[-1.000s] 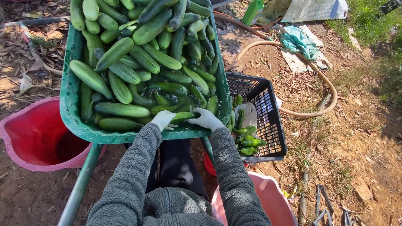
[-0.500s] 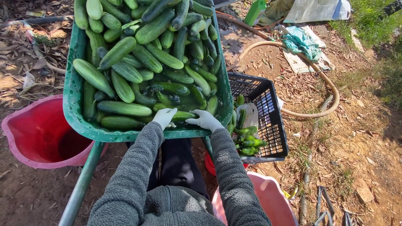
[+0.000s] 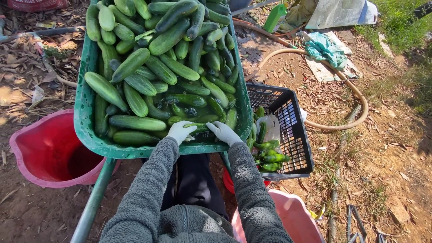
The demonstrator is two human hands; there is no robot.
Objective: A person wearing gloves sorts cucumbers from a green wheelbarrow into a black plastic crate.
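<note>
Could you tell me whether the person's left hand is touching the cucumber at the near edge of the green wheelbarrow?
Touching: in the head view, the gloved left hand closes over one end of the cucumber.

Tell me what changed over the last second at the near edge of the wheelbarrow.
Little changed. The left hand and right hand drew slightly closer together along the cucumber they grip at the wheelbarrow rim; neither let go. The camera tipped a bit, so everything sits lower in view. The cucumber pile, the red tub and the black crate stayed put.

White gloves cover the left hand (image 3: 180, 131) and right hand (image 3: 225, 132), with grey fleece sleeves.
</note>
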